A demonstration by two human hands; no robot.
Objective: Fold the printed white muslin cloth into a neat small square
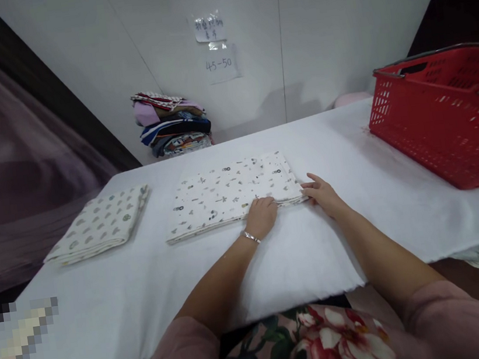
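Observation:
A folded white cloth (228, 195) with small grey and dark printed figures lies flat on the table, its layered edge facing me. My left hand (262, 216) rests at this front edge, fingers bent over the fabric and close together. At the cloth's right front corner is my right hand (323, 195), its fingers apart and their tips touching the edge. The underside of both hands is hidden. To the left lies a second folded cloth (99, 224), white with grey-green spots.
A white cover (184, 293) spreads over the table. The red plastic basket (445, 129) stands on the right. Against the wall at the back is a stack of folded fabrics (174, 123), with paper signs (219, 64) above. A pinkish curtain (19, 149) hangs left.

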